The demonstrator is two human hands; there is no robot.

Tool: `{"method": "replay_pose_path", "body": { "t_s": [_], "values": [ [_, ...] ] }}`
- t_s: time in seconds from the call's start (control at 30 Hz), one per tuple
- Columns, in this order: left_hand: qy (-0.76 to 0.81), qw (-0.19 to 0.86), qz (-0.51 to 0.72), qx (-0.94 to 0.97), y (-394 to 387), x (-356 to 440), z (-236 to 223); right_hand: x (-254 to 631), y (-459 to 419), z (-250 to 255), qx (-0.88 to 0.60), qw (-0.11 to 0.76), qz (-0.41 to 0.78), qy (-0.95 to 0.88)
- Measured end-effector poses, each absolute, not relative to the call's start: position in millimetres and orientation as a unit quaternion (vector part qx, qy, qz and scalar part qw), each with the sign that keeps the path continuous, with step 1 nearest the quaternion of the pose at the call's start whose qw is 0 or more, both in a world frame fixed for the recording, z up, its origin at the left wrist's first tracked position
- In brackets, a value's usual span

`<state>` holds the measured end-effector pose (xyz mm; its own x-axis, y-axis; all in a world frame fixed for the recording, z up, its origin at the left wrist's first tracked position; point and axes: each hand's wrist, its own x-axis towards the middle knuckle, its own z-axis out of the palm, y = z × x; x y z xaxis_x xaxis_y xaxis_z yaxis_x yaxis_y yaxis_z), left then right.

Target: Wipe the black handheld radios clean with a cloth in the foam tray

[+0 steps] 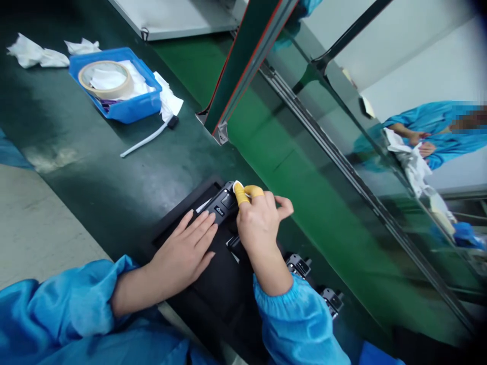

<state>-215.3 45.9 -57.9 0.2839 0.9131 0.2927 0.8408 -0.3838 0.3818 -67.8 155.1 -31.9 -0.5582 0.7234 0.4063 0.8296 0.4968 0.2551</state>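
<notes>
Right grip (pixel 254 219) wipes one of three remotes (pixel 221 205).

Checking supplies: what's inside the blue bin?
Blue bin holds a tape roll lying on white cloths; whatever lies beneath them is covered.

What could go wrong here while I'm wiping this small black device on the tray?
The small black device is steadied only by the flat left hand, so it might slide under the right hand. The white wipe pinched by the yellow-cotted fingertips could slip out. The sleeve might knock the spare devices beside the black tray.
</notes>
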Motion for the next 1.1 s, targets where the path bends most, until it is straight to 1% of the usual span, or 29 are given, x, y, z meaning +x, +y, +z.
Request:
{"method": "replay_pose_path", "body": {
  "t_s": [0.1, 0.23, 0.33, 0.53, 0.63, 0.73, 0.93, 1.0, 1.1],
  "values": [
    [0.548, 0.071, 0.24, 0.798, 46.3, -214.9, -59.0, -74.5, 161.3, -36.2, -0.454, 0.11, -0.202, -0.861],
    [0.546, 0.067, 0.243, 0.799, 46.0, -213.2, -59.6, -55.3, 154.7, -36.8, -0.468, 0.101, -0.209, -0.853],
    [0.547, 0.068, 0.244, 0.798, 45.5, -213.9, -62.7, -27.8, 139.0, -35.7, -0.495, 0.133, -0.2, -0.835],
    [0.562, 0.075, 0.289, 0.772, 43.5, -217.2, -62.2, 16.2, 69.2, -39.0, -0.56, 0.255, -0.156, -0.773],
    [0.616, 0.082, 0.289, 0.729, 45.6, -211.4, -57.2, 27.3, 25.0, -42.1, -0.556, 0.239, -0.142, -0.783],
    [0.663, 0.131, 0.287, 0.679, 52.4, -199.8, -54.5, 39.4, -11.6, -47.9, -0.524, 0.221, -0.147, -0.809],
    [0.684, 0.211, 0.375, 0.589, 68.8, -195.3, -52.0, 66.6, -49.4, -68.3, -0.468, 0.251, -0.171, -0.83],
    [0.679, 0.261, 0.414, 0.548, 73.6, -199.7, -48.4, 72.2, -56.7, -72.5, -0.474, 0.277, -0.173, -0.818],
    [0.652, 0.381, 0.458, 0.469, 83.0, -202.3, -41.0, 77.0, -65.6, -73.6, -0.507, 0.311, -0.17, -0.785]
  ]
}}
